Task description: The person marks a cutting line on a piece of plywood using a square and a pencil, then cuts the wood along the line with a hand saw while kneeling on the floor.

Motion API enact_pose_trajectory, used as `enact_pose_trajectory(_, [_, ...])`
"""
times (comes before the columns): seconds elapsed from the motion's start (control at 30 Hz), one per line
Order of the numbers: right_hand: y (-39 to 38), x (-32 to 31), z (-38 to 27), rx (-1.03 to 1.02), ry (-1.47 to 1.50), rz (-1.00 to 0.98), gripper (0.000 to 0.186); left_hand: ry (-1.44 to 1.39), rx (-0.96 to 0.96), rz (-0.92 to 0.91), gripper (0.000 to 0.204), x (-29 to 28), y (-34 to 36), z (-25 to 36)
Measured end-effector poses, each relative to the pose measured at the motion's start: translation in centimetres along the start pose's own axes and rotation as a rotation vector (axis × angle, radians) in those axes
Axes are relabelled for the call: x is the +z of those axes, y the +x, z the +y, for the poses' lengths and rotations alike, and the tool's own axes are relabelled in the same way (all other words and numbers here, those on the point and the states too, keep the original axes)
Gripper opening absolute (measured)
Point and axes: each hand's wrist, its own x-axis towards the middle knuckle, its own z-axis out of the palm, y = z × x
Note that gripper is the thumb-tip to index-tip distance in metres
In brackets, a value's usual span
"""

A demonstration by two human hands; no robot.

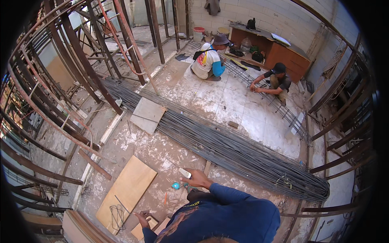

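Near the centre my right hand [198,178] is closed around a small white, flat, tapered object [185,173], whose kind I cannot make out. Just below it on the floor lies a round teal item [175,185], perhaps a tape measure. My left hand [142,218] is low in the picture, fingers apart, over the edge of a plywood board [133,182]. Several bent wire loops [117,218] and a thin straight rod [122,204] lie on that board, the rod's end close to my left fingertips. Between my hands is a thin orange stick [165,198].
A long bundle of steel bars [243,154] crosses the floor ahead, a grey board [148,115] on it. Beyond, two people [207,60] [275,81] crouch at a long rebar cage [243,75]. Steel posts and a red ladder-like frame [121,36] stand left; a wooden counter [279,56] stands behind.
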Motion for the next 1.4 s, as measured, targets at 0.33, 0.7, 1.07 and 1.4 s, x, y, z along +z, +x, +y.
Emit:
enact_pose_trajectory(0.33, [5.3, -3.1, -0.2, -0.076, 0.016, -0.011, 0.066, 0.156, -0.171, -0.011, 0.111, 4.8, 3.2, 1.0])
enact_pose_trajectory(0.7, [6.5, -2.7, 2.5, -0.082, -0.042, -0.111, 0.067, 0.334, -0.2, -0.067, 0.086, 3.3, 8.3, -2.6])
enact_pose_trajectory(1.07, [6.8, -3.9, 6.2, 0.05, -0.105, -0.074, 0.056, 0.474, 0.014, -0.14, 0.053, 8.2, 6.7, -0.4])
enact_pose_trajectory(1.4, [6.3, -6.5, 9.9, 0.201, -0.098, 0.168, 0.056, 0.53, -0.05, -0.209, 0.039, 11.8, 13.3, 2.8])
